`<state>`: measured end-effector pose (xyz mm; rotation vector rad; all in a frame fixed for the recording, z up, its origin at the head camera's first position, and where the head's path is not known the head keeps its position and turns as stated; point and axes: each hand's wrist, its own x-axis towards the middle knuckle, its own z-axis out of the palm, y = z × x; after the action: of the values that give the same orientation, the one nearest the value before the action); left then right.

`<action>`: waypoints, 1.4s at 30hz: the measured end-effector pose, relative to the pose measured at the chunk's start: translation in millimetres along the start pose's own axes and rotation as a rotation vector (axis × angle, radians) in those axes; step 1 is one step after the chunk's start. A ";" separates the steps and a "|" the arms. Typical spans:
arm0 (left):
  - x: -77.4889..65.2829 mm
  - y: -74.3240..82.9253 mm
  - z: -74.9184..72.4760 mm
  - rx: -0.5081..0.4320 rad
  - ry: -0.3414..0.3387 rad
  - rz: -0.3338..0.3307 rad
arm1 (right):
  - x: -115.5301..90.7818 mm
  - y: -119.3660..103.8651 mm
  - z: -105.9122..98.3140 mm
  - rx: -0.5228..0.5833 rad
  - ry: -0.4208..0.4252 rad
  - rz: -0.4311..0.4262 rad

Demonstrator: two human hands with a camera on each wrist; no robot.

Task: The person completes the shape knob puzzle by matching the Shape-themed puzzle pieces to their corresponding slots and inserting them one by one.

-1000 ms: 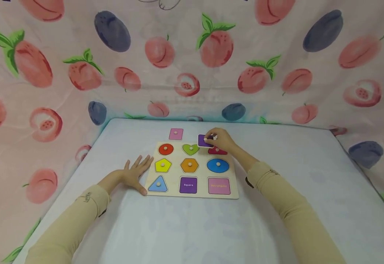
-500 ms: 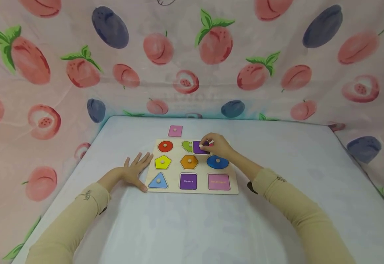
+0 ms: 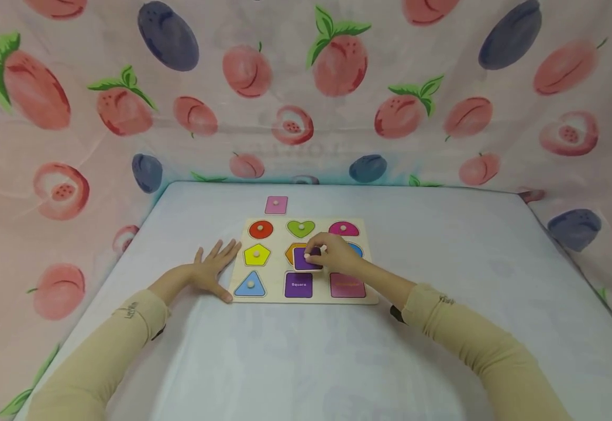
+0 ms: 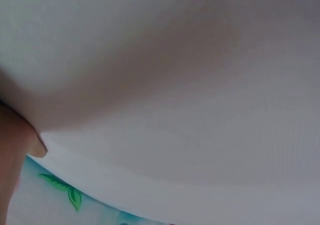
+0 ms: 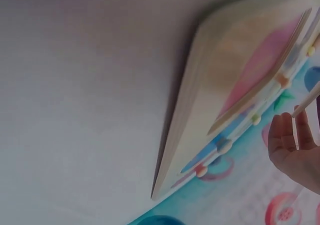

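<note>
My right hand [image 3: 340, 255] pinches a purple square puzzle piece [image 3: 300, 261] by its round knob. The piece is over the wooden knob-puzzle board [image 3: 275, 292], covering part of the orange hexagon [image 3: 291, 252]. Just in front of it lies the purple recess labelled "Square" [image 3: 298, 290]. My left hand [image 3: 210, 275] rests with spread fingers at the board's left edge. In the right wrist view, the right hand's fingers [image 5: 288, 140] show beside the raised piece's pale edge [image 5: 305, 101]. Only a bit of the left hand [image 4: 17, 140] enters the left wrist view.
A pink rectangular piece [image 3: 282, 209] lies on the white-covered table [image 3: 264, 362] behind the board. Knobbed pieces fill other recesses, among them a red circle [image 3: 254, 231] and a light blue triangle [image 3: 244, 288]. The pink recess [image 3: 347, 292] has no piece. A fruit-print cloth [image 3: 337, 117] hangs behind.
My right hand has carried the purple square piece from the board's back edge toward the front and slightly left, over the hexagon. The left hand has stayed at the board's edge.
</note>
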<state>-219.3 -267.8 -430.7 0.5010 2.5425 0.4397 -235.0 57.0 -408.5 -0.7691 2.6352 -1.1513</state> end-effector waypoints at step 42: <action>0.5 35.0 -16.2 0.184 -0.059 -0.101 | -18.4 -20.0 37.3 -0.299 -0.074 -0.052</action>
<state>-219.1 -240.2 -403.7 0.4419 2.5501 0.1530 -198.7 31.3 -420.7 -0.9166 2.7733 -0.7303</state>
